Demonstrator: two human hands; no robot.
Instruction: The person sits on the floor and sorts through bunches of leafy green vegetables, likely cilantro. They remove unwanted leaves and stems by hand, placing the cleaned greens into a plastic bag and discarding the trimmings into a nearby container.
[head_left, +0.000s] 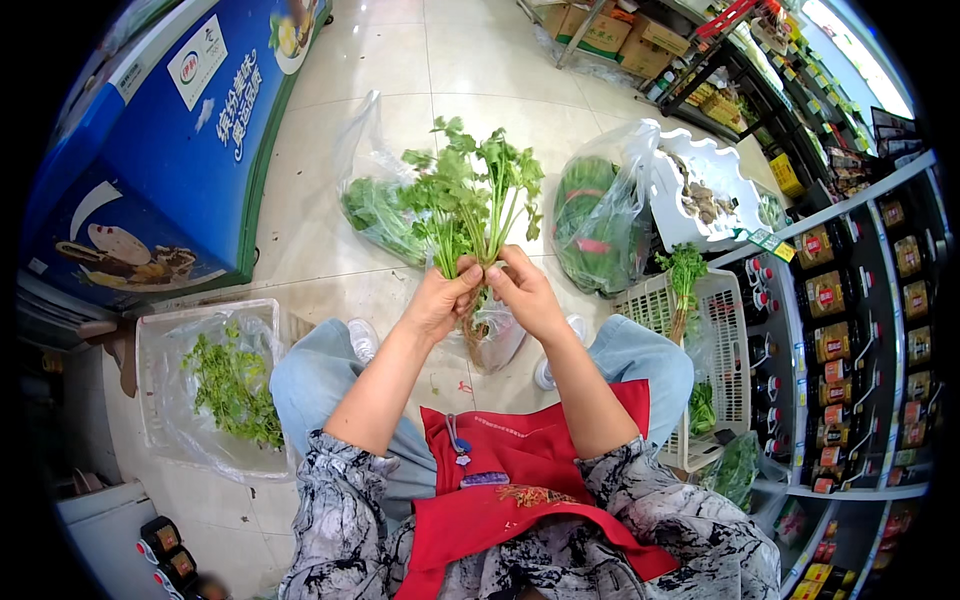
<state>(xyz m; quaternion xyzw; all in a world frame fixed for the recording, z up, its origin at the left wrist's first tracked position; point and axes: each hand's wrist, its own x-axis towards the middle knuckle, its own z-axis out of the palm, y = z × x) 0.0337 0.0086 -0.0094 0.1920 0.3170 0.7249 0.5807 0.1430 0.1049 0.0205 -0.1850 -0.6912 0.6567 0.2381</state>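
A leafy bunch of cilantro (472, 187), roots downward, stands upright between my two hands in front of my knees. My left hand (448, 294) is closed around its lower stems. Thumb and fingers of my right hand (525, 289) pinch stems at the bunch's right side, touching my left fingertips. Just behind the bunch, a clear plastic bag of greens (382, 214) lies on the tiled floor. Below my hands is another clear plastic bag (496, 341), partly hidden by the roots. A red apron (525, 442) covers my lap, with root scraps on it.
At left, a white crate (146, 390) holds loose leafy greens (232, 386). A blue freezer (172, 150) stands beyond it. To the right are a bag of bundled greens (600, 225), a white foam box (667, 199), a plastic basket (731, 337) and shelves of bottles (832, 345).
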